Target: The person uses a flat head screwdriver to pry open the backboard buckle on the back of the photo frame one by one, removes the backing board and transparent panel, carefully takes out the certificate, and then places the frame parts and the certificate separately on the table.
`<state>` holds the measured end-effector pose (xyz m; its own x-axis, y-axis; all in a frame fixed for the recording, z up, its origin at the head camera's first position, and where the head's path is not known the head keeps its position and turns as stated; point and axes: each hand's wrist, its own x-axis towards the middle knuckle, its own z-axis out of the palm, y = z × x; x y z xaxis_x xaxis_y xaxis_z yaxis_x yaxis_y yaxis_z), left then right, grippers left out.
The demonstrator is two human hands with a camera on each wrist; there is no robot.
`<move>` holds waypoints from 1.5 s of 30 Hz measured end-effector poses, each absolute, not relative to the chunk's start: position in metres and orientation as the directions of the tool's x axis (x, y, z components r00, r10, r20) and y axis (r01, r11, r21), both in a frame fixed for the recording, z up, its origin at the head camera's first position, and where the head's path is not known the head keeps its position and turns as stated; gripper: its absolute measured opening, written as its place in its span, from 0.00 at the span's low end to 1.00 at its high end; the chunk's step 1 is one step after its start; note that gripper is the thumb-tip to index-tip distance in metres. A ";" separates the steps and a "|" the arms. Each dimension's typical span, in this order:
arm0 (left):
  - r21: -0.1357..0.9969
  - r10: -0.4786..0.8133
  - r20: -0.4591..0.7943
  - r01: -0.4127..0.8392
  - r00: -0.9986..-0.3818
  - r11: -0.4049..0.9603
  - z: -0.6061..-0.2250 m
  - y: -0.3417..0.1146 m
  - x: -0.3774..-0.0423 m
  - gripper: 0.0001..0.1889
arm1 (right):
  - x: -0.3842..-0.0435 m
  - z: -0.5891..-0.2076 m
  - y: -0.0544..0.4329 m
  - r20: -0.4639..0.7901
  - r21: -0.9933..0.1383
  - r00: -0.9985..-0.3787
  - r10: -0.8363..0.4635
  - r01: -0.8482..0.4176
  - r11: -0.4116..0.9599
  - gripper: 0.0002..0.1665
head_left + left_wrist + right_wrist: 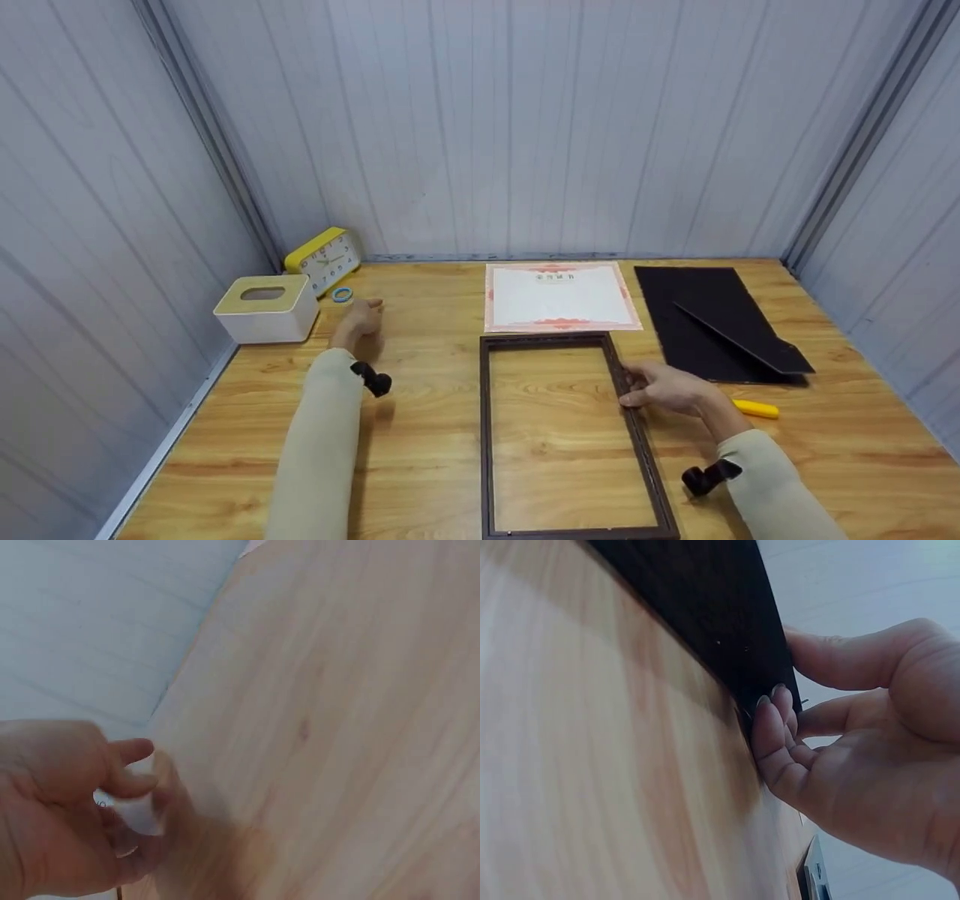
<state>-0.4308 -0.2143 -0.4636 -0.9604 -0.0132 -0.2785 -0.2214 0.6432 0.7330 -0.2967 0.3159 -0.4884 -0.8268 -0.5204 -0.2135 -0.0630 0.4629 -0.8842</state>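
A dark brown picture frame (486, 435) lies lengthwise on the wooden table, with wood grain showing through its opening. My right hand (664, 386) grips the frame's right side, near its upper part. In the right wrist view, the thumb is over the upper edge of the dark frame bar (705, 615) and the fingers are bent against its side. Over the left part of the table, my left hand (362, 319) has loosely bent fingers and holds nothing. Closest to it is a small blue ring-shaped object (342, 295). A certificate (559, 296) with a pink patterned border lies just beyond the frame.
At the back left stand a white tissue box (270, 326) with a wood-coloured lid and a yellow alarm clock (328, 262). Right of the certificate lies a black backing board (697, 292) with a raised stand flap (742, 345). A yellow-handled tool (756, 409) lies beside my right wrist.
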 end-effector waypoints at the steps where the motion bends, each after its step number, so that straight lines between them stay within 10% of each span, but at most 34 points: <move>1: 0.705 0.003 -0.275 -0.200 -0.961 0.681 -0.465 -0.211 -0.429 0.33 | -0.296 -0.488 0.316 -0.213 -0.884 -0.827 -0.520 -0.064 0.464 0.46; 5: 0.642 0.016 -0.267 -0.166 -0.964 0.749 -0.470 -0.201 -0.421 0.46 | -0.296 -0.487 0.316 -0.208 -0.883 -0.828 -0.521 -0.069 0.464 0.44; 14: 0.559 0.043 -0.131 -0.038 -0.990 0.828 -0.480 -0.185 -0.416 0.32 | -0.297 -0.489 0.317 -0.208 -0.890 -0.822 -0.530 -0.067 0.452 0.37; 23: 0.544 0.140 -0.171 0.025 -0.975 0.839 -0.483 -0.186 -0.409 0.45 | -0.297 -0.488 0.316 -0.205 -0.891 -0.825 -0.526 -0.065 0.449 0.26; 40: 0.606 0.130 -0.126 0.028 -0.983 0.795 -0.481 -0.186 -0.405 0.41 | -0.298 -0.490 0.313 -0.204 -0.886 -0.828 -0.522 -0.071 0.458 0.24; 45: 0.784 0.200 -0.085 0.058 -0.976 0.619 -0.474 -0.160 -0.379 0.39 | -0.297 -0.489 0.315 -0.236 -0.887 -0.841 -0.486 -0.018 0.461 0.45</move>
<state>-0.3788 -0.1599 -0.4742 -0.9762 0.1998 -0.0849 0.0584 0.6186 0.7835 -0.2971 0.3148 -0.4886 -0.8415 -0.4862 -0.2357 -0.0178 0.4609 -0.8873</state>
